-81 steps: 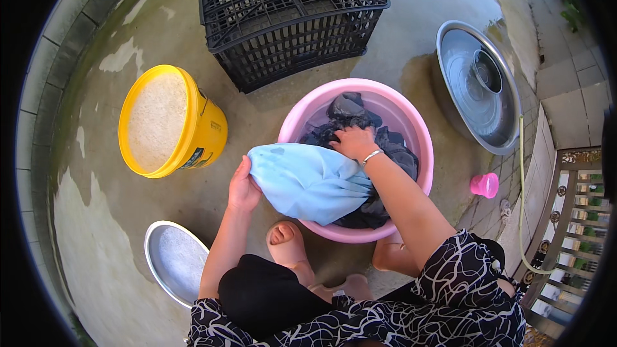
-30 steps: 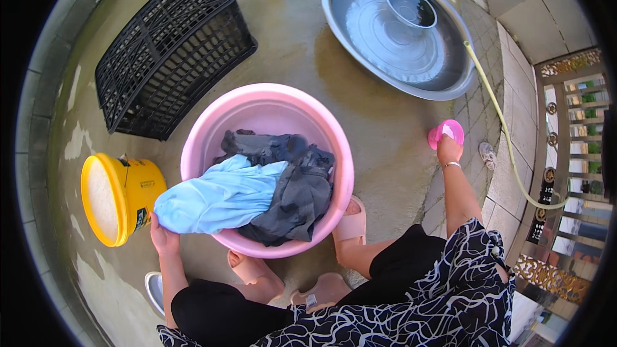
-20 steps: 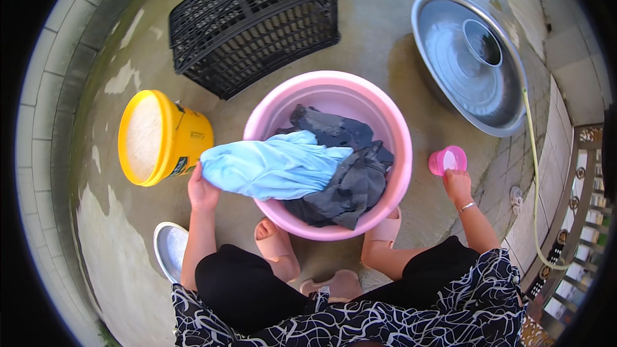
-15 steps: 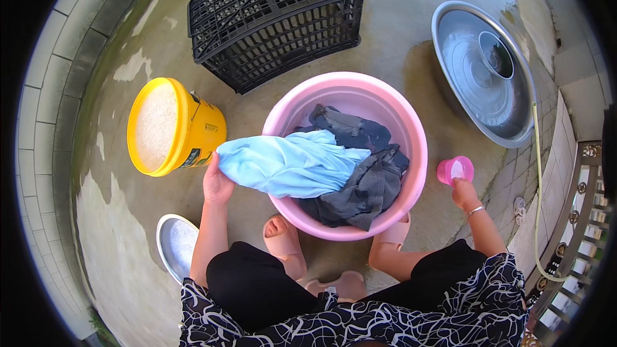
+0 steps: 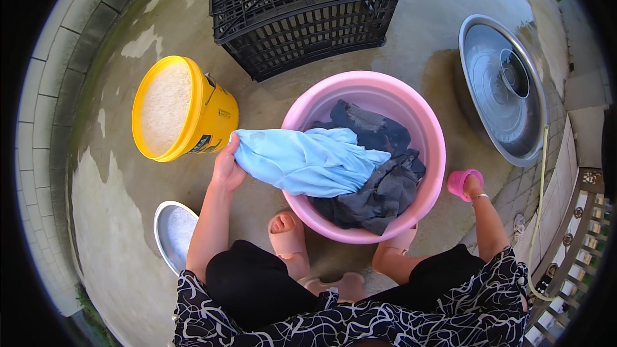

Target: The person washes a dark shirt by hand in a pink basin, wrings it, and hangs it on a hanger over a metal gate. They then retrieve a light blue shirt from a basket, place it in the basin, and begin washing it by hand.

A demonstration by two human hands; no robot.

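Over damp concrete (image 5: 263,106), left hand (image 5: 228,166) pinches cloth (image 5: 308,160); right hand (image 5: 474,187), in cup (image 5: 456,184), grip unclear

Around the pink basin (image 5: 438,154), the left hand (image 5: 229,169) gripped a light-blue cloth (image 5: 308,160) at nine o'clock; the right hand (image 5: 473,186) rested in a pink cup (image 5: 456,185) near three.

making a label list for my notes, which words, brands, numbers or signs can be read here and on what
Yellow bucket, dark label on its side: too small and blurred to read.
Same bucket, small dark print: also unreadable.
No legible text elsewhere.
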